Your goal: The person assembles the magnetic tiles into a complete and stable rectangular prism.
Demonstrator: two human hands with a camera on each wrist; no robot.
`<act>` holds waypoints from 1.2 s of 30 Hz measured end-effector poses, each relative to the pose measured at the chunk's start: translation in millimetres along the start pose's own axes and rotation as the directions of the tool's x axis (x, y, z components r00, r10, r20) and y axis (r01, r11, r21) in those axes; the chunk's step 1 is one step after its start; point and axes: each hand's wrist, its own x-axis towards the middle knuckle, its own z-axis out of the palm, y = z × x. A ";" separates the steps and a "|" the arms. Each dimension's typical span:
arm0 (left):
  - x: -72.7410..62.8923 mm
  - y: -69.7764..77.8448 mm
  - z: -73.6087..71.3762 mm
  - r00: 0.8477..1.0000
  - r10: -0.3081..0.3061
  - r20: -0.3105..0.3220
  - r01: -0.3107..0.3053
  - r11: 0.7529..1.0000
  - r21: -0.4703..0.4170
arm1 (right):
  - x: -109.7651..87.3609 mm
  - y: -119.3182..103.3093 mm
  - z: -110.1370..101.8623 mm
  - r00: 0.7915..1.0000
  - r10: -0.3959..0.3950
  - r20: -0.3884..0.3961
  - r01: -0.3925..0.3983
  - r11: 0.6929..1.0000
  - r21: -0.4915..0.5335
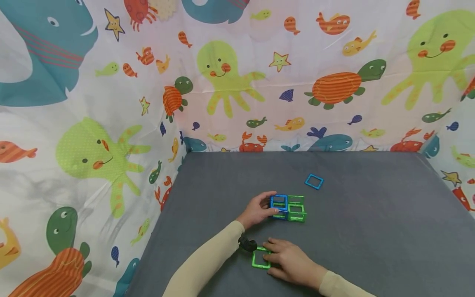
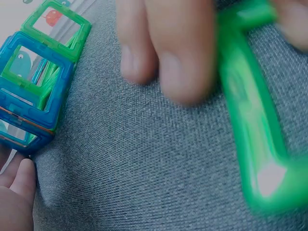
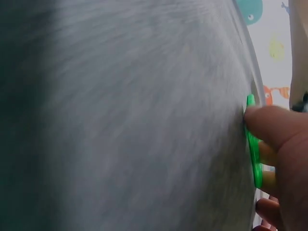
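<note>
In the head view, my left hand [image 1: 257, 209] holds the left end of a small structure of magnetic tiles, thumb and fingers on either side of its blue part [image 1: 279, 202]. Joined to that part's right side is a green section [image 1: 296, 209] of open square frames. Nearer to me, my right hand [image 1: 291, 261] grips the right edge of a loose green square magnetic tile [image 1: 254, 260]. In the right wrist view the thumb and fingers are on opposite sides of this green tile [image 3: 253, 144]. The left wrist view shows it close up and blurred.
Beyond the structure, a single blue square tile [image 1: 314, 182] lies on the grey table surface [image 1: 371, 218]. A black wrist camera [image 1: 247, 244] on the left wrist sits right by the green tile's upper corner. Printed sea-animal cloth [image 1: 237, 132] walls the back and sides.
</note>
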 end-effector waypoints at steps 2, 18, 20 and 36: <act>-0.4 -1.5 -1.1 1.000 0.001 -0.002 -0.001 1.000 -0.006 | -5.2 2.1 -2.0 0.999 0.032 -0.019 -0.032 0.999 -0.011; -3.3 -4.3 -0.5 1.000 -0.010 -0.018 0.010 1.000 -0.009 | -24.2 13.4 -13.6 0.956 0.286 -0.069 -0.292 0.950 -0.107; -3.6 -3.8 0.1 1.000 -0.011 -0.019 0.011 1.000 -0.006 | -27.0 15.0 -12.6 0.955 0.273 -0.114 -0.286 0.951 -0.119; -6.6 -5.9 6.0 1.000 0.012 -0.026 -0.011 0.999 0.048 | -53.9 27.8 -18.3 0.898 0.355 -0.261 -0.412 0.887 -0.211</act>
